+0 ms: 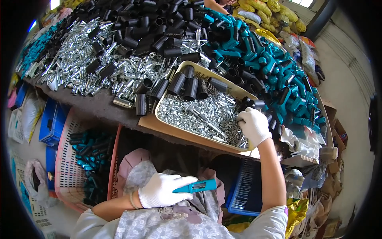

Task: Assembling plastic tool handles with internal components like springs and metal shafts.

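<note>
A long workbench (99,104) covered in dark matting carries heaped parts from end to end: a mound of black plastic tubes (147,24) at the far side, a bank of teal plastic handles (274,67) running down the right, and a spread of bright metal pins (79,55) to the left. At the near edge of the bench sits a shallow tan tray (175,129), its floor covered with small silver screws (191,113) and a row of black tubes lying along its far wall. Below the bench on the left stands a pink mesh basket (65,159) holding finished teal and black pieces, and on the right a blue slotted crate (244,191) rests by the worker's knee. The seated worker, in a grey patterned top and white cotton gloves, leans over the lap. The right hand (254,126) reaches into the right end of the tray, fingers curled down into the screws beside a black tube; whether they have pinched anything cannot be made out. The left hand (161,190) is held low over the lap, fingers closed around one end of a teal handle (197,186), which points to the right with a small metal insert showing on its side. Sacks and yellow bags are stacked against the far right wall.
</note>
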Motion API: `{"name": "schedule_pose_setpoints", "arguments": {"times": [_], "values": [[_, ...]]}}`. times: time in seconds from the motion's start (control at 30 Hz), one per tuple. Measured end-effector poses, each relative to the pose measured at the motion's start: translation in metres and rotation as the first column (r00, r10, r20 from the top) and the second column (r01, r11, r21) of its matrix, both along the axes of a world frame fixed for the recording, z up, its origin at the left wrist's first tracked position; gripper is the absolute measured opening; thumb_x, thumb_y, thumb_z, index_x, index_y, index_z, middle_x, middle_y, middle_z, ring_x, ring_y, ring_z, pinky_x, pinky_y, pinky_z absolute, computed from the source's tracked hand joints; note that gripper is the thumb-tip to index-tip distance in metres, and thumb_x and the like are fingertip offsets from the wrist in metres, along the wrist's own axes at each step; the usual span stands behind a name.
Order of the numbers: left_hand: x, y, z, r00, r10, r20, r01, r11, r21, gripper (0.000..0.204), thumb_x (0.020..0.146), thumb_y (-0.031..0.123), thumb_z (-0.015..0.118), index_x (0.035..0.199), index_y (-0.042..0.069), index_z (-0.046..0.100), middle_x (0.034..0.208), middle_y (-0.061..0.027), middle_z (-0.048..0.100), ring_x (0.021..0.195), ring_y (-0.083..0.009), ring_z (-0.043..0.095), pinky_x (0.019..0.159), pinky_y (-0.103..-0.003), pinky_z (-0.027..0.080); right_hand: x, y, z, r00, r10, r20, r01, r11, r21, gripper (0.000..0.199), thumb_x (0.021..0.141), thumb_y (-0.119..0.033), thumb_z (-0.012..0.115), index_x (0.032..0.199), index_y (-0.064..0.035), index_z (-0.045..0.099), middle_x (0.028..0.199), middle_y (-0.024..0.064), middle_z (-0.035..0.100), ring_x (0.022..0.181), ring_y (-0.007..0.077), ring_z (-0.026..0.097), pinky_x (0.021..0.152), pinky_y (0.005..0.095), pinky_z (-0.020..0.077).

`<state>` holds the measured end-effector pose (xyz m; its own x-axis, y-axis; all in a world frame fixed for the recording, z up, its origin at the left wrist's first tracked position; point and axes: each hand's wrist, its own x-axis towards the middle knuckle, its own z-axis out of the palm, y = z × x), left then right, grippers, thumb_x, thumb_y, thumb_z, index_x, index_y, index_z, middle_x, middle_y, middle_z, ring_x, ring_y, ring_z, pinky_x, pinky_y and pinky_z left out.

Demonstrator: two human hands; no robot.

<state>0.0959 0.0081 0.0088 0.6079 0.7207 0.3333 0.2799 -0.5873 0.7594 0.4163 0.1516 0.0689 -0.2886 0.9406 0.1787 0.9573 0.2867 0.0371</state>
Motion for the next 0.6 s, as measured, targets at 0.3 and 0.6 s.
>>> {"name": "schedule_pose_setpoints", "arguments": {"times": [0.3, 0.6], "values": [[-0.012, 0.007, -0.009, 0.994, 0.103, -0.027, -0.103, 0.995, 0.002, 0.041, 0.082, 0.032, 0.077, 0.115, 0.009, 0.068, 0.079, -0.0127, 0.069, 0.070, -0.0309, 0.069, 0.060, -0.038, 0.055, -0.081, -0.084, 0.049, 0.858, 0.144, -0.493, -0.312, 0.908, -0.278, 0.008, 0.078, -0.010, 0.070, 0.085, -0.0066, 0.071, 0.083, 0.0102, 0.068, 0.080, 0.0307, 0.067, 0.075, 0.0382, 0.0544], [-0.016, 0.007, -0.005, 0.989, 0.075, -0.130, -0.075, 0.997, 0.004, 0.035, 0.081, 0.033, 0.076, 0.108, 0.012, 0.068, 0.080, -0.0095, 0.069, 0.069, -0.0287, 0.069, 0.059, -0.038, 0.053, -0.113, -0.116, -0.015, 0.698, 0.560, -0.447, -0.673, 0.727, -0.140, 0.012, 0.077, -0.017, 0.071, 0.084, -0.0092, 0.066, 0.083, 0.0077, 0.058, 0.080, 0.0279, 0.059, 0.070, 0.0384, 0.0496]]}}
